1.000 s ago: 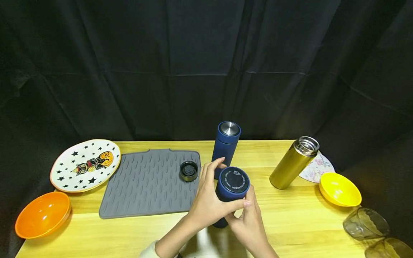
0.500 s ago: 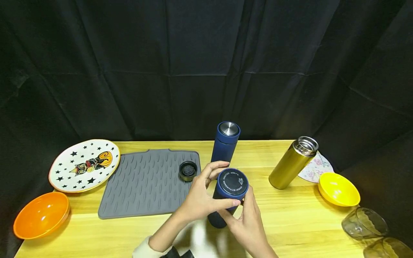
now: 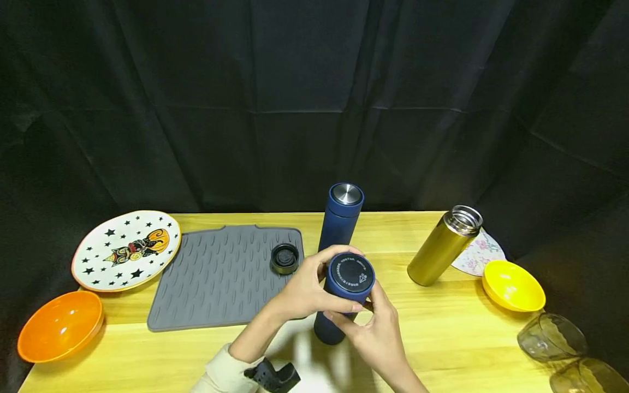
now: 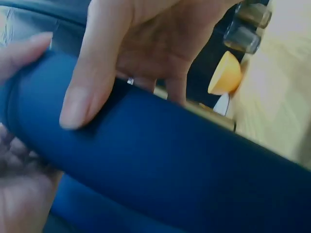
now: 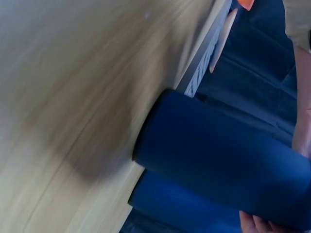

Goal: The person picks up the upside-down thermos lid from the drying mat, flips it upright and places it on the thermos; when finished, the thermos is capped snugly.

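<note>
Around me on the wooden table [image 3: 442, 333] lie a grey mat [image 3: 221, 278], a starred plate [image 3: 125, 248], a second blue flask [image 3: 339, 224] just behind, and a gold flask [image 3: 439, 248]. My left hand [image 3: 302, 289] and right hand [image 3: 373, 327] curl round the near blue flask [image 3: 339, 305], which now stands more upright, shifted slightly left

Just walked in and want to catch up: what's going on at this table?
A person holds a dark blue flask upright on the wooden table with both hands. The left hand grips it near the top, fingers curled round the cap, and the right hand grips the body just below. A second blue flask stands behind it. A small black lid lies on the grey mat, and a gold flask stands uncapped to the right.
</note>
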Demonstrator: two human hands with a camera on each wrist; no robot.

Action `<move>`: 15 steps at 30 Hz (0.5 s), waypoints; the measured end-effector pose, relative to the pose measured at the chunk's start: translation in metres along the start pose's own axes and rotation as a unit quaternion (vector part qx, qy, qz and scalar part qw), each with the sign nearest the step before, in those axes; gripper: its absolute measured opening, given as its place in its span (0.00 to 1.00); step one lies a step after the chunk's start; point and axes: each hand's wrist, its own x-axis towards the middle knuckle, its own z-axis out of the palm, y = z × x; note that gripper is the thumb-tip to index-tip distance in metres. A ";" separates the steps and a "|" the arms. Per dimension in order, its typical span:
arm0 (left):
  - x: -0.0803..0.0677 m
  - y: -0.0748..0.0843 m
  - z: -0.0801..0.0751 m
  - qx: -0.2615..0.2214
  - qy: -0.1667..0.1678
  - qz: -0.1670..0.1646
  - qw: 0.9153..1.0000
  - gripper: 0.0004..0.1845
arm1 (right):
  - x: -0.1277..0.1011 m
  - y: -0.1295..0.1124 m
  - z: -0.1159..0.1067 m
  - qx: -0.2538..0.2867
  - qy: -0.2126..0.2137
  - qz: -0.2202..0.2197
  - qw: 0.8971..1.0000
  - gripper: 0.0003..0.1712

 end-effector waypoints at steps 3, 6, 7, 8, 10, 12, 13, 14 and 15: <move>0.009 -0.004 -0.013 -0.047 -0.086 -0.007 0.995 0.39 | 0.002 0.002 -0.003 0.012 -0.013 0.003 1.000 0.44; 0.017 -0.007 -0.020 -0.083 -0.148 -0.010 0.985 0.38 | 0.004 0.003 -0.005 0.022 -0.021 0.009 1.000 0.41; 0.019 -0.008 -0.021 -0.094 -0.164 -0.009 0.982 0.38 | 0.004 0.003 -0.005 0.024 -0.021 0.012 0.999 0.41; 0.020 -0.008 -0.022 -0.103 -0.175 -0.010 0.979 0.38 | 0.004 0.002 -0.005 0.027 -0.021 0.014 0.999 0.40; 0.021 -0.010 -0.022 -0.117 -0.187 -0.013 0.975 0.38 | 0.004 0.002 -0.005 0.029 -0.021 0.021 0.999 0.41; 0.019 -0.011 -0.022 -0.114 -0.179 -0.013 0.977 0.39 | 0.004 0.001 -0.004 0.029 -0.022 0.028 0.999 0.42; 0.016 -0.011 -0.023 -0.106 -0.166 -0.015 0.980 0.40 | 0.005 0.000 -0.004 0.031 -0.023 0.032 0.999 0.42; 0.012 -0.011 -0.023 -0.094 -0.149 -0.015 0.984 0.41 | 0.006 -0.001 -0.004 0.029 -0.022 0.036 0.999 0.41; 0.008 -0.011 -0.024 -0.082 -0.130 -0.014 0.988 0.42 | 0.008 -0.002 -0.005 0.027 -0.020 0.043 0.999 0.41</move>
